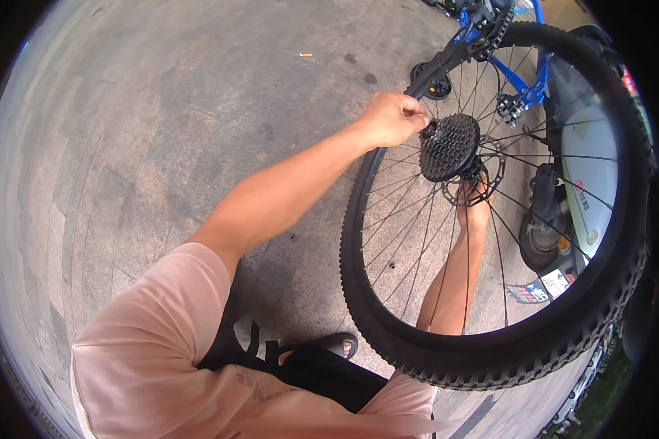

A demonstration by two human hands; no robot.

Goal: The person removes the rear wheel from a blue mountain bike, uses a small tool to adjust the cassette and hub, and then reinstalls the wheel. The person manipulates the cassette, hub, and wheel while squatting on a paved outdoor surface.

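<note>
Big bicycle wheel with black knobby tyre (447, 358) sits tilted at right of view, right in front of the person, bare left and right arms reaching to its centre from opposite sides. Dark grey multi-ring sprocket cassette (452, 150) on the hub faces left and up. Left hand (394, 121) comes in over the tyre's near-left side, fingers bent, thumb and fingertips bunched narrow at the small dark axle end (429, 132) of the cassette; can't tell if they grip it or just touch. Right hand (477, 212) is behind the wheel, forearm seen through the spoked gap, palm up at the hub beside the thin black disc rotor (501, 175); its fingers are mostly hidden, so can't tell how tightly they close. Blue metal bike frame (532, 94) at upper right, partly overlapped by the wheel. Round black wheel-like part (438, 82) near the tyre's upper left, on the grey stone-paved ground (161, 146). Pale grey vehicle panel (589, 175) seen through and beyond the wheel at right, white rectangular plate (555, 282) below it. Small orange-and-white stub (305, 54) lies on the paving, top centre. Pale pink T-shirt (143, 314) and black open-toed sandal (350, 344) of the person show at bottom.
</note>
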